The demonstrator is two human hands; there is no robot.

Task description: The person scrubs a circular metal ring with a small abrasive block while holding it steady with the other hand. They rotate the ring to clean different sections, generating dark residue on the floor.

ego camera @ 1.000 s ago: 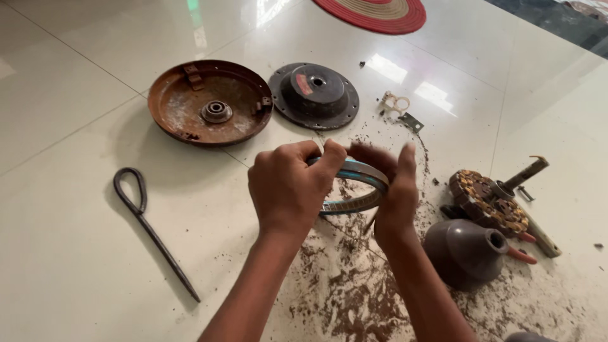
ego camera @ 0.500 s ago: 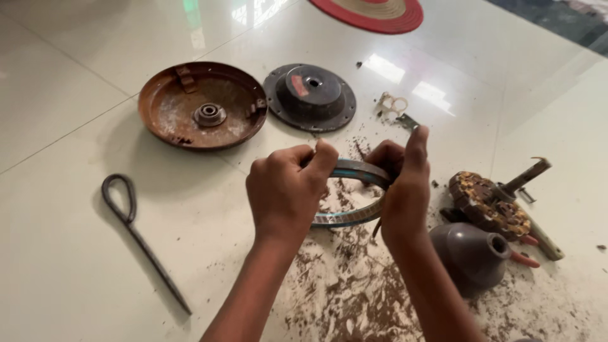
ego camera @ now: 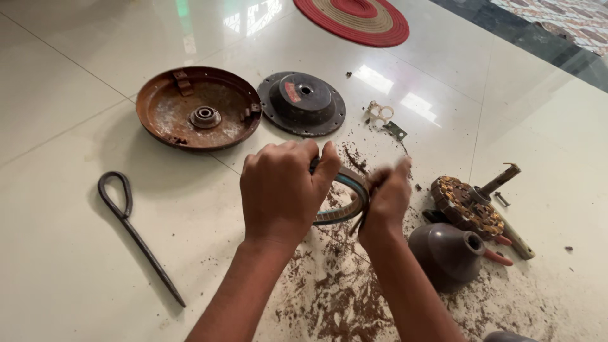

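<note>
Left hand clamped over the top edge of a metal ring, fingers curled tight on it. Right hand blurred, closed against the ring's right side; exact pinch unclear. Ring held just above the tiled floor, over a scatter of brown rust debris. Behind: rusty round cover and dark grey round cover, side by side. Left: looped metal rod. Right: grey cone cap, wound stator with shaft. Far top: red woven mat.
</note>
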